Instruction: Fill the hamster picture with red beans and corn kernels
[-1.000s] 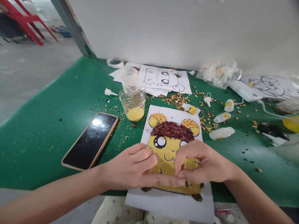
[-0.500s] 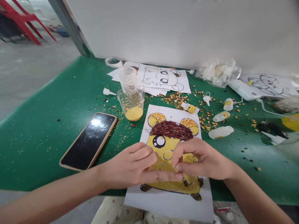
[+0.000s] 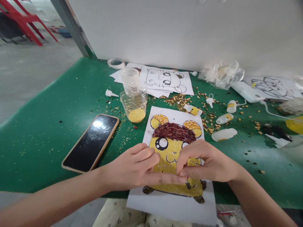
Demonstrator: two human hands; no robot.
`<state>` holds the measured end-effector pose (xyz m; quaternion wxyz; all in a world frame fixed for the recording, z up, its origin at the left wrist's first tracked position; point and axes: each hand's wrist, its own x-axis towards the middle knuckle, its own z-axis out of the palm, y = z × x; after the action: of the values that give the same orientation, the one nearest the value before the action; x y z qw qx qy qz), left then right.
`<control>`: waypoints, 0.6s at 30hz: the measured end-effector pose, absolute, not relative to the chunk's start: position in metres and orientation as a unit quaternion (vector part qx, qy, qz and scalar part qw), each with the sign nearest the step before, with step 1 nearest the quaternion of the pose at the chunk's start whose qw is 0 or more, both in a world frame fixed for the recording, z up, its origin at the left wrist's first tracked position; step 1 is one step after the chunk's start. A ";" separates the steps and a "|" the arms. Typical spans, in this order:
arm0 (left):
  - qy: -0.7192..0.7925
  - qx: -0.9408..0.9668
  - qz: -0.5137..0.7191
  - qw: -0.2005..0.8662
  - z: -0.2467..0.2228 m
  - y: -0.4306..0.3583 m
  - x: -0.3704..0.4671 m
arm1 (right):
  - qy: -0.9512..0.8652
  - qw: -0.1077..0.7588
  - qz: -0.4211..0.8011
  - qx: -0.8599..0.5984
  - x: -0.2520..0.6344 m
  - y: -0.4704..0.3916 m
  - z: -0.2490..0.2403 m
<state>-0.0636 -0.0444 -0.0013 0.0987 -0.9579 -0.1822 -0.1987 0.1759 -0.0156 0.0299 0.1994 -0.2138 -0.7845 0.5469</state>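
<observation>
A sheet with an animal picture (image 3: 172,148) lies at the table's front edge, its head top covered in dark red seeds, its ears partly in corn kernels and its body in yellow grains. Over the picture's left half is my left hand (image 3: 144,167), its index finger stretched out to the right and the other fingers curled. My right hand (image 3: 201,160) is pinched at the tip of that finger; whatever lies between its fingertips is too small to make out.
A phone (image 3: 91,143) lies left of the sheet. Behind stand clear cups (image 3: 133,101), one with yellow grains, near drawn sheets (image 3: 163,78). Glue bottles (image 3: 224,134), scattered seeds (image 3: 180,100), a plastic bag (image 3: 221,75) and a white device (image 3: 247,91) are at the right.
My right hand has moved very slightly right, its pinched fingertips still by my left index fingertip. My left hand is almost unchanged.
</observation>
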 end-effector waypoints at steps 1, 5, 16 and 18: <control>-0.185 -0.957 -0.199 0.101 -0.001 -0.044 -0.064 | -0.782 0.195 0.550 -0.217 0.176 -0.016 0.030; -0.188 -0.956 -0.199 0.108 0.001 -0.043 -0.064 | -0.769 0.176 0.572 -0.225 0.176 -0.016 0.030; -0.176 -0.961 -0.189 0.102 -0.002 -0.043 -0.064 | -0.784 0.140 0.557 -0.238 0.176 -0.017 0.028; -0.176 -0.959 -0.193 0.106 -0.001 -0.043 -0.064 | -0.785 0.133 0.558 -0.236 0.175 -0.017 0.030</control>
<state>-0.0637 -0.0432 -0.0006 0.1057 -0.9594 -0.1764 -0.1932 0.1754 -0.0170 0.0300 0.1331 -0.2358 -0.7846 0.5577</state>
